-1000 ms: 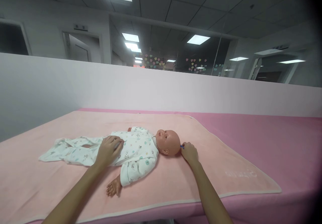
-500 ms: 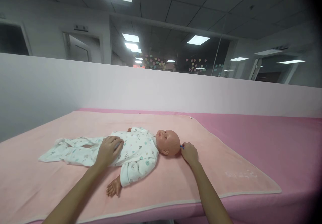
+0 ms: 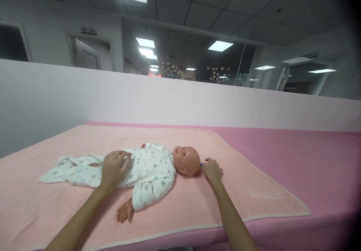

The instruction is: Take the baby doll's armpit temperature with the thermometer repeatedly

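Note:
A baby doll (image 3: 153, 166) in white printed clothes lies on its back on a peach blanket (image 3: 197, 213), its head to the right. My left hand (image 3: 114, 168) is over the doll's lower belly, fingers bent and a little apart, with nothing visible in them. Beside the top of the doll's head is my right hand (image 3: 213, 170), its fingers curled and partly spread. A small blue object (image 3: 201, 165) shows between the head and the fingertips of that hand; whether the fingers grip it is not clear.
Under the blanket is a pink cover (image 3: 282, 153). A white partition (image 3: 180, 100) stands along the far side. Glass with heart stickers, a door and ceiling lights are beyond it.
My left hand has shifted slightly left along the doll, its thumb and fingers now more apart. The fingers of my right hand have loosened and spread beside the head.

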`<state>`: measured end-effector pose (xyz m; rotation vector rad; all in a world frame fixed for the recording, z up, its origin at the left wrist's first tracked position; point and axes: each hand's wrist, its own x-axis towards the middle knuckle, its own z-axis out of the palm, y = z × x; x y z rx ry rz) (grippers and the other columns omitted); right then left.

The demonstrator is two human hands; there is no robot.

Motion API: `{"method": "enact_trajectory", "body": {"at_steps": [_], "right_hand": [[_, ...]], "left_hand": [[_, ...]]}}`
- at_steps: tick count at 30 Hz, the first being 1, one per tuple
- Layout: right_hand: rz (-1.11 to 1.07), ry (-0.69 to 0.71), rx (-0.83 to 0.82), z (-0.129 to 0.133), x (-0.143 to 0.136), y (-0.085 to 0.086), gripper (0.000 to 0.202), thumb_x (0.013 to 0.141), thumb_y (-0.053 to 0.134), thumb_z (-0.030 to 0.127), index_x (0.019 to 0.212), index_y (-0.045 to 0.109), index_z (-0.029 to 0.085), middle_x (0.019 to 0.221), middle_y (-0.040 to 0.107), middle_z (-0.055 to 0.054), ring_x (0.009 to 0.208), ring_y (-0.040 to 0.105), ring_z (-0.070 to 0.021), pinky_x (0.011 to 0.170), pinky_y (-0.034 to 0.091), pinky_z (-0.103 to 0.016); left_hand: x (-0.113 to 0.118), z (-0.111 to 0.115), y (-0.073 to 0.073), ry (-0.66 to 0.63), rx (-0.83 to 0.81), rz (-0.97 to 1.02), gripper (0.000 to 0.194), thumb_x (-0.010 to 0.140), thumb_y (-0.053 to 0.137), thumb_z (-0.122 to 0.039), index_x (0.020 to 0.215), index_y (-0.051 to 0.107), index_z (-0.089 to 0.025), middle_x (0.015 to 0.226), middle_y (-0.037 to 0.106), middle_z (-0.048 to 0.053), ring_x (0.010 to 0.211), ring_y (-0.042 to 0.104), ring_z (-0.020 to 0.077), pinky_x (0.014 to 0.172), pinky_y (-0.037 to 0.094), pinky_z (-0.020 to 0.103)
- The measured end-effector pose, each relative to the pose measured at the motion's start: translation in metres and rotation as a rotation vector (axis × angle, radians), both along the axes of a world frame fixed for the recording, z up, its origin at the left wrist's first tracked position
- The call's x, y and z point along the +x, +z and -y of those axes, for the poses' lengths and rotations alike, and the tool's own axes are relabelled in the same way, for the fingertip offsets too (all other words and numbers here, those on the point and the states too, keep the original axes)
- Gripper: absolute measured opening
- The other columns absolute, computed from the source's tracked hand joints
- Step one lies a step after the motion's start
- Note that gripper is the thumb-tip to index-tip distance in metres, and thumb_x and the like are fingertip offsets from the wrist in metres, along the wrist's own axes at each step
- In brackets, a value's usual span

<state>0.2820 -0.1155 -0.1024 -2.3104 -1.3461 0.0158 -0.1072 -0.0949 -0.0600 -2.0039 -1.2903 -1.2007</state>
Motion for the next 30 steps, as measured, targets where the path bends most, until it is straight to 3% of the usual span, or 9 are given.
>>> {"method": "enact_trajectory", "body": {"at_steps": [5,11,17,19,22,26,28,30], "right_hand": [[-0.038,-0.023,0.03,-0.003,-0.005,0.005,0.034,0.08,0.039,0.025,0.11,0.055,0.019,0.11,0.055,-0.012,0.105,0.051,-0.0247,0.085,0.035,-0.042],[-0.006,0.007,-0.029,0.0,-0.002,0.003,0.031,0.08,0.04,0.024,0.106,0.057,0.017,0.108,0.058,-0.012,0.102,0.054,-0.025,0.083,0.037,-0.04],[-0.021,0.056,-0.07,0.002,0.001,0.0,0.023,0.081,0.043,0.023,0.091,0.061,0.013,0.097,0.062,-0.014,0.089,0.06,-0.0229,0.068,0.042,-0.029],[-0.022,0.04,-0.057,0.002,0.0,0.0,0.021,0.082,0.042,0.017,0.089,0.061,0.013,0.095,0.062,-0.013,0.09,0.06,-0.0223,0.069,0.042,-0.028],[-0.03,-0.043,-0.018,0.004,0.002,0.004,0.027,0.084,0.035,0.011,0.095,0.059,0.011,0.098,0.06,-0.014,0.09,0.06,-0.0221,0.069,0.042,-0.028],[-0.062,-0.153,0.126,0.005,0.003,0.026,0.037,0.091,0.021,0.021,0.109,0.052,0.014,0.107,0.055,-0.015,0.085,0.061,-0.0209,0.065,0.043,-0.028],[-0.135,-0.079,0.34,0.002,-0.006,0.046,0.034,0.09,0.026,0.027,0.106,0.054,0.017,0.105,0.057,-0.012,0.087,0.06,-0.0194,0.068,0.043,-0.027],[-0.25,0.117,0.626,-0.002,-0.025,0.072,0.027,0.086,0.037,0.029,0.097,0.058,0.018,0.097,0.061,-0.009,0.086,0.058,-0.0183,0.072,0.043,-0.026]], "left_hand": [[0.02,0.008,0.025,-0.053,0.167,0.208,0.015,0.082,0.049,-0.028,0.083,0.063,-0.021,0.086,0.064,0.004,0.086,0.055,0.0208,0.082,0.037,0.036],[0.083,0.01,0.065,-0.327,0.141,0.121,0.013,0.082,0.051,-0.024,0.084,0.063,-0.022,0.087,0.064,0.003,0.087,0.055,0.0178,0.082,0.038,0.034],[0.124,0.001,0.096,-0.442,0.151,0.094,0.014,0.084,0.049,-0.025,0.084,0.063,-0.023,0.085,0.063,0.002,0.086,0.055,0.0174,0.081,0.039,0.033],[0.128,0.001,0.096,-0.436,0.173,0.128,0.014,0.084,0.049,-0.025,0.085,0.063,-0.022,0.085,0.063,0.002,0.087,0.055,0.0174,0.082,0.039,0.033],[0.124,0.002,0.084,-0.377,0.185,0.182,0.015,0.084,0.049,-0.026,0.084,0.063,-0.022,0.086,0.063,0.003,0.087,0.055,0.0176,0.084,0.038,0.034],[0.108,-0.002,0.072,-0.286,0.067,0.27,0.018,0.084,0.046,-0.029,0.081,0.062,-0.021,0.085,0.064,0.003,0.086,0.056,0.0187,0.082,0.039,0.034],[0.102,-0.006,0.079,-0.307,-0.034,0.315,0.021,0.084,0.045,-0.033,0.081,0.062,-0.021,0.086,0.064,0.002,0.083,0.057,0.0184,0.077,0.042,0.032],[0.101,-0.007,0.095,-0.371,-0.125,0.343,0.023,0.084,0.045,-0.036,0.084,0.063,-0.022,0.089,0.064,0.002,0.08,0.058,0.0175,0.071,0.044,0.03]]}}
